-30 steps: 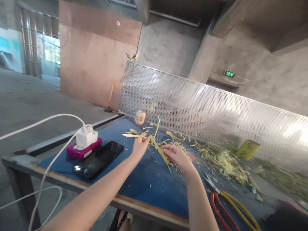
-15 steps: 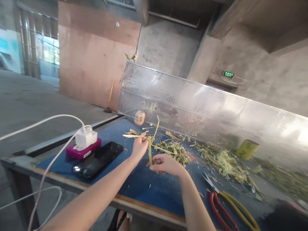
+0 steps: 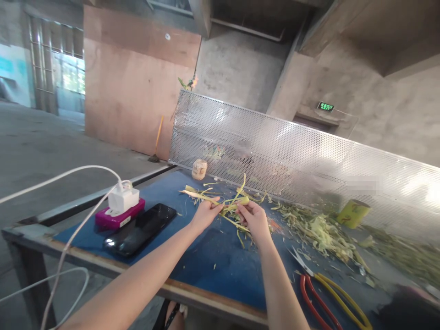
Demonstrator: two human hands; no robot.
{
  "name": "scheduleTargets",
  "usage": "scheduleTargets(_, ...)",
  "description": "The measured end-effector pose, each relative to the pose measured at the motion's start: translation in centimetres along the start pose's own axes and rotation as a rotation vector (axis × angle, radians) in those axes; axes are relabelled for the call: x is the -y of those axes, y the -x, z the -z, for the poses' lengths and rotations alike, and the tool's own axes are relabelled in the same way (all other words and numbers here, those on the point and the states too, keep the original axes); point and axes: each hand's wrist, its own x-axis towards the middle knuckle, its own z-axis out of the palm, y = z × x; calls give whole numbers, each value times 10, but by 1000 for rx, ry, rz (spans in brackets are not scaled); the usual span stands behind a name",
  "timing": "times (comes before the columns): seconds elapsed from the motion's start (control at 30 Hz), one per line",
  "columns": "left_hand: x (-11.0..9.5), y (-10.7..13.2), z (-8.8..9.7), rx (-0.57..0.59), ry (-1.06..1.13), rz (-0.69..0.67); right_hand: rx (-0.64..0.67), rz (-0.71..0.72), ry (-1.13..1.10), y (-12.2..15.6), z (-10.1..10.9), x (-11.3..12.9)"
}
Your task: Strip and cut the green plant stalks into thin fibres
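Observation:
Several flat yellow-green plant strips (image 3: 197, 195) cross each other between my two hands, above the blue table top. My left hand (image 3: 205, 215) is closed, pinching the strips where they meet. A pale end sticks out to its left and a thin strip slants up at the right. Fingers bent, my right hand (image 3: 253, 219) pinches a wider strip (image 3: 243, 201) at the right side of the crossing. Other strip ends hang down between the hands. A heap of dry plant scraps (image 3: 256, 222) lies partly hidden behind my right hand.
At the left are a black phone (image 3: 140, 229) and a magenta box (image 3: 118, 215) under a white charger (image 3: 123, 199) with cables. Scissors (image 3: 314, 275) with red and yellow handles lie at the right, near more scraps (image 3: 319, 229) and a yellow-green can (image 3: 354, 213). A perforated metal screen (image 3: 275, 146) borders the back.
My right hand has moved up and right, now pinching a strip beside my left hand. The strip that stood upright between the hands now points right. My left hand has shifted slightly.

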Motion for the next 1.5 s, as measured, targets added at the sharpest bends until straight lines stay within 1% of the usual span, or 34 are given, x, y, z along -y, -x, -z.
scheduleTargets(0.07, -1, 1, 0, 19, 10, -2, 0, 4, 16, 0, 0, 0)
scheduleTargets(0.2, -1, 0, 1, 35, 34, -1, 49, -26, 53, 2, -4, -1)
scheduleTargets(0.37, 3, -3, 0, 24, 87, 2, 36, 21, 197, 4, -9, -3)
scheduleTargets(0.53, 7, -4, -1, 30, 162, -3, 68, 40, 255, 1, -14, -13)
scheduleTargets(0.67, 8, -4, -2, 39, 218, 0, 38, 129, 319, 0, -15, -19)
scheduleTargets(0.83, 5, -3, -3, 33, 280, 28, -25, 241, 383, 0, -10, -19)
scheduleTargets(0.9, 3, -3, -3, 30, 302, 43, -57, 294, 510, 0, -8, -19)
scheduleTargets(1.0, -1, -1, -4, 24, 331, 67, -78, 426, 749, 0, -5, -19)
scheduleTargets(1.03, -3, 0, -4, 21, 340, 75, -73, 461, 802, 1, -5, -18)
scheduleTargets(1.1, -7, 2, -4, 15, 352, 91, -65, 500, 840, 2, -5, -17)
scheduleTargets(1.23, -9, 3, -3, -12, 365, 108, -81, 500, 850, 5, -6, -13)
scheduleTargets(1.33, -4, 1, -3, -23, 385, 109, -32, 479, 910, 6, -7, -12)
scheduleTargets(1.4, -2, -1, -4, -19, 399, 106, -16, 477, 940, 7, -8, -13)
scheduleTargets(1.5, -1, -1, -5, 2, 421, 99, -40, 489, 935, 7, -9, -14)
